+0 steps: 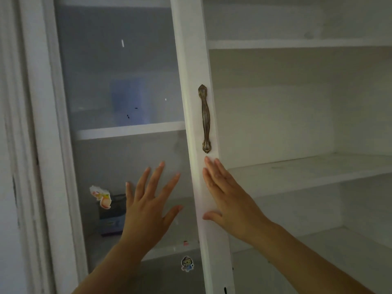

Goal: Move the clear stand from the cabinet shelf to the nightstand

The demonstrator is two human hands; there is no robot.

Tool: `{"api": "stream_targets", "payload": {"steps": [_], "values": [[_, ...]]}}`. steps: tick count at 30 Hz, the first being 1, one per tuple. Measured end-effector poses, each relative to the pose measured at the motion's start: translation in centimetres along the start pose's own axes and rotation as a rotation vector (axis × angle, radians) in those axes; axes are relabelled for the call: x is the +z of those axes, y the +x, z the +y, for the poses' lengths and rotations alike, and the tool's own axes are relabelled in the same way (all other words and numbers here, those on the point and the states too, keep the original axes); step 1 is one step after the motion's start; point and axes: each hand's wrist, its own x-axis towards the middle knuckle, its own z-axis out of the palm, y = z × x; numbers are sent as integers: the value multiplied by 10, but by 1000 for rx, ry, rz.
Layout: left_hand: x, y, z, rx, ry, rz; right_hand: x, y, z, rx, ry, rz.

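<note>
A white cabinet with a glass door [127, 85] fills the view. My left hand [149, 205] is spread flat in front of the glass pane, holding nothing. My right hand [229, 198] lies flat against the door's white frame [195, 115], just below the bronze handle [205, 118], fingers straight. I cannot make out the clear stand; a faint pale shape [180, 247] behind the glass on the lower shelf is too dim to name. No nightstand is in view.
The right half of the cabinet stands open, with bare white shelves [307, 172]. Behind the glass sit a dark box [112, 217] on the lower shelf and a blue shape [127, 98] on the upper one. Stickers [101, 197] cling to the glass.
</note>
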Motion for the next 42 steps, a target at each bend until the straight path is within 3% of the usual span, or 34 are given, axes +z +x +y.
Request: {"api": "stream_targets", "payload": {"steps": [5, 16, 29, 42], "values": [[14, 5, -7, 16, -16, 16, 14, 11, -3, 70, -87, 6], [29, 12, -11, 11, 71, -13, 25, 25, 9, 59, -38, -80], [32, 12, -12, 39, 160, 18, 33, 27, 15, 36, -11, -64], [9, 14, -2, -6, 243, -152, 26, 23, 24, -8, 65, -4]]}}
